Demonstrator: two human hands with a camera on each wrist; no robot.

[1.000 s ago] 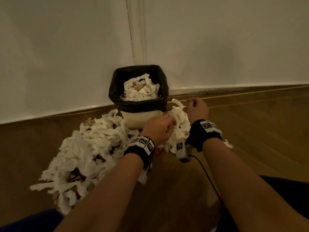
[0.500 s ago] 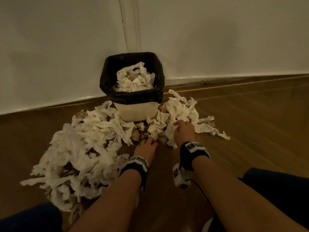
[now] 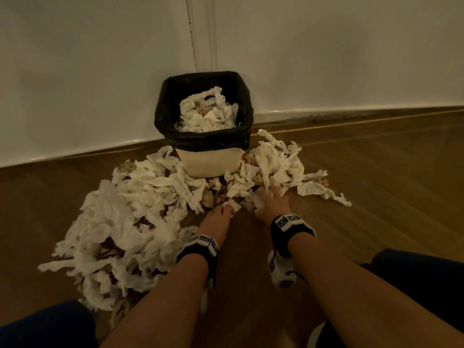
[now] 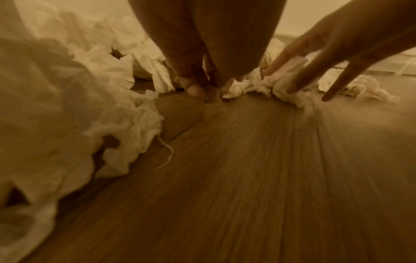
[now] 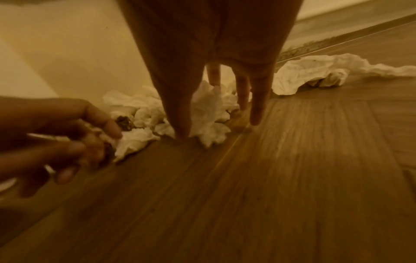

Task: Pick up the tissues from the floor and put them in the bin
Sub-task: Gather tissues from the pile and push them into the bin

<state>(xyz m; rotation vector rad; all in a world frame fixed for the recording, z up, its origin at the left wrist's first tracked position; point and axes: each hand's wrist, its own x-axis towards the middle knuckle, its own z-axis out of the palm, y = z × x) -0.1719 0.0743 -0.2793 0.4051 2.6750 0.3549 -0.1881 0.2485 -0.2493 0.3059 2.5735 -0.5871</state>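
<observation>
From the head view, tissues point(image 3: 130, 209) lie heaped on the floor point(image 3: 376, 197) around the bin point(image 3: 206, 160), which is already well filled; the left hand point(image 3: 218, 219) and right hand point(image 3: 270, 200) reach the heap's near edge. In the left wrist view the left hand's thumb point(image 4: 193, 89) and fingers pinch together at a small wad on the floor. In the right wrist view the right hand's fingers point(image 5: 258, 106) are spread and straight, planted over a clump. Best to rake both clumps together, squeeze firmly, and lift as one bundle so nothing trails.
</observation>
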